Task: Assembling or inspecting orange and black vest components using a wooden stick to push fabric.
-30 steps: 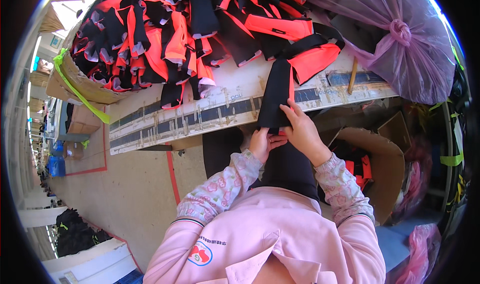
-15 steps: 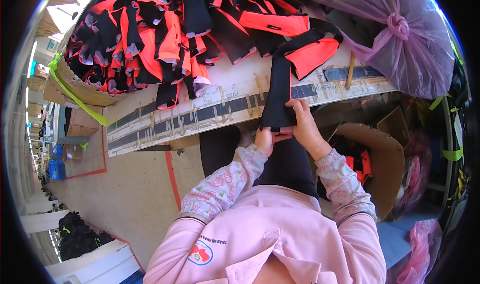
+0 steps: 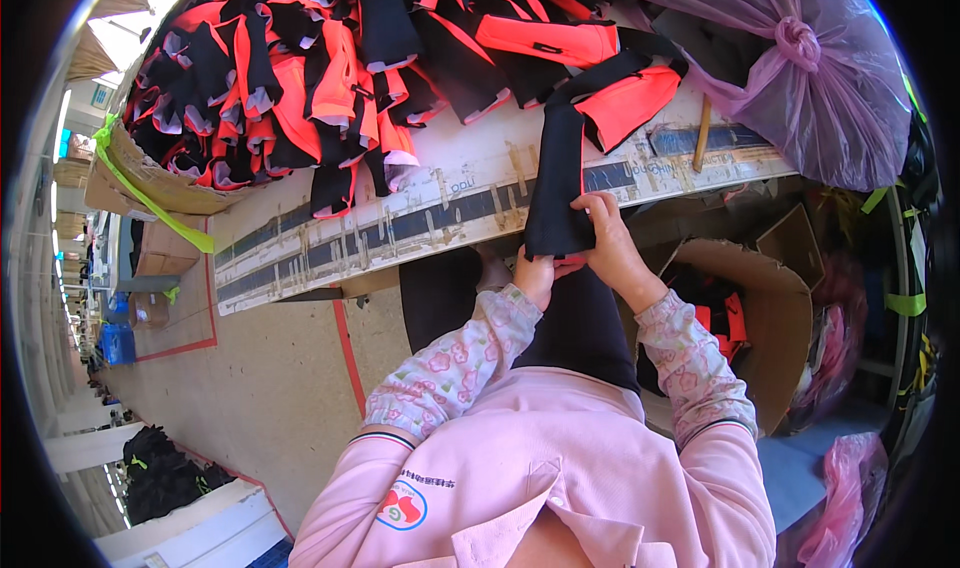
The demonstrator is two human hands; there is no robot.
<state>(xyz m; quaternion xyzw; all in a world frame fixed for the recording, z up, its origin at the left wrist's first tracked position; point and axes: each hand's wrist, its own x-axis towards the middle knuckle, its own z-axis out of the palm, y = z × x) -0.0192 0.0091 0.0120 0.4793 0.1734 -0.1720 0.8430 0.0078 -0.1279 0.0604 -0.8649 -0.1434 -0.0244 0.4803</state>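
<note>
A long black and neon-coral fabric piece [image 3: 556, 178] lies partly on the table and hangs over its front edge toward me. My left hand [image 3: 536, 278] grips its hanging end from below, with part of the fingers hidden by the cloth. On the right side of the same end, my right hand [image 3: 614, 255] is closed, thumb and fingers pinching the edge. The far part of the piece is bent to the right, its coral side [image 3: 632, 106] facing up. Beyond it, a heap of similar black and coral pieces [image 3: 335, 78] covers the far side of the table.
The worn white table [image 3: 440, 183] has dark tape strips along its front. A tied purple plastic bag [image 3: 840, 98] stands at its right end, beside a wooden stick [image 3: 702, 133]. An open cardboard box [image 3: 780, 338] with coral and black pieces sits low on the right.
Both hands remain on the fabric's end and have barely shifted, a touch to the right. The whole view has moved very slightly.
</note>
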